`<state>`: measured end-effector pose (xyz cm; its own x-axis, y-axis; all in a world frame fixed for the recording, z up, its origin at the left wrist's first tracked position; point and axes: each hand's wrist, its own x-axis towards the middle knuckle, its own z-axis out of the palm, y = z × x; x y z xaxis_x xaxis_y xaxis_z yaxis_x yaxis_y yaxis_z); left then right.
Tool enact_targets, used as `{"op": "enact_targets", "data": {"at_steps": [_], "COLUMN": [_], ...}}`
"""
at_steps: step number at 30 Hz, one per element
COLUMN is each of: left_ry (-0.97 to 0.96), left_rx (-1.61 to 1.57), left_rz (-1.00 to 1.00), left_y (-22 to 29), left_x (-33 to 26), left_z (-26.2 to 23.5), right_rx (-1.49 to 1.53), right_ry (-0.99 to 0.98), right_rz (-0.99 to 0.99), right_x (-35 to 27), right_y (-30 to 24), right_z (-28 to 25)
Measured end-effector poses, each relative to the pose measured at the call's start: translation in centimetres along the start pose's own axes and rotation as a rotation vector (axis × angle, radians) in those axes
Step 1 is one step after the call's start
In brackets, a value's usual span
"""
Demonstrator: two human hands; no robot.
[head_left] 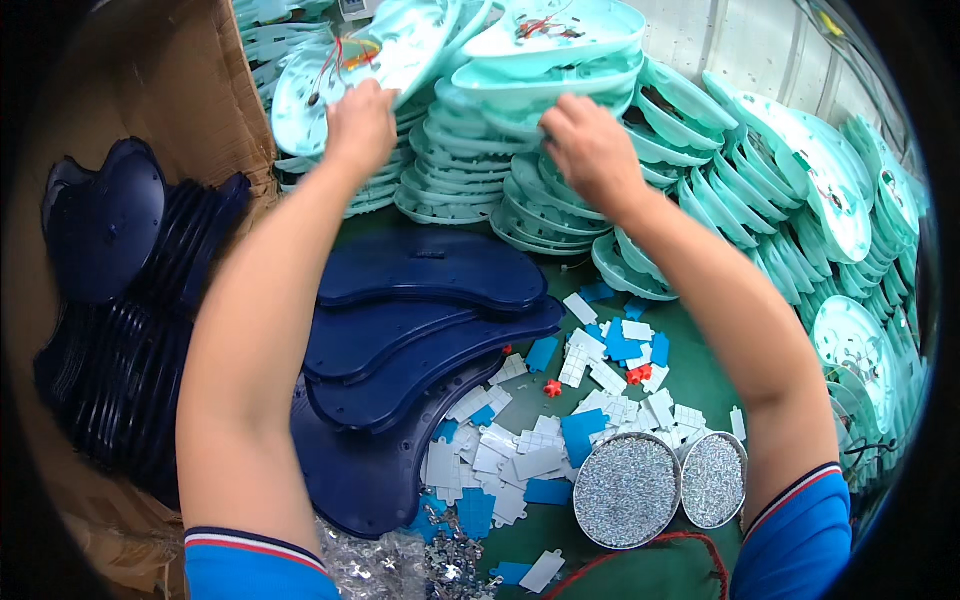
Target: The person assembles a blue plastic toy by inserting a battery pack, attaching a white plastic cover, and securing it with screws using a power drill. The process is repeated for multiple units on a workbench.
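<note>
Both my arms reach forward to tall stacks of mint-green plastic shells. My left hand (362, 128) is closed on the rim of a tilted mint-green shell (300, 112), with red and yellow wires (352, 58) showing inside it. My right hand (592, 150) has its fingers curled at the front of another stack, by the edge of a mint-green shell (500, 92); whether it grips that edge is hard to make out. Nearer to me lie several dark blue curved plastic covers (430, 275), overlapping one another.
At the left, a cardboard box (190, 80) holds stacked dark blue covers (110, 230). White and blue plastic tabs (540, 462) and red pieces (640, 374) lie across the green table (650, 575). Two round tins of screws (628, 490) stand front right. More mint-green shells (850, 350) line the right side.
</note>
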<state>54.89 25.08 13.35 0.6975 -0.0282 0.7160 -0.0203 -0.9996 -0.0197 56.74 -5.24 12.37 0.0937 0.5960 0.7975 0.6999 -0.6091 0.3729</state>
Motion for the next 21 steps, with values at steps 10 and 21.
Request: {"op": "enact_targets", "data": {"at_steps": [10,21], "left_ry": [-0.184,-0.078], "left_rx": [-0.464,-0.588], "left_rz": [0.466,0.1], "left_y": [5.7,4.6], "left_x": [-21.7,-13.9], "left_z": [-13.3,-8.4], "right_rx": [0.231,0.113], "right_ry": [-0.311,-0.713], "right_rz": [-0.125,-0.034], "right_x": [-11.4,-20.3], "right_y": [-14.5,-10.6], "right_z": [-22.7,-28.1]}}
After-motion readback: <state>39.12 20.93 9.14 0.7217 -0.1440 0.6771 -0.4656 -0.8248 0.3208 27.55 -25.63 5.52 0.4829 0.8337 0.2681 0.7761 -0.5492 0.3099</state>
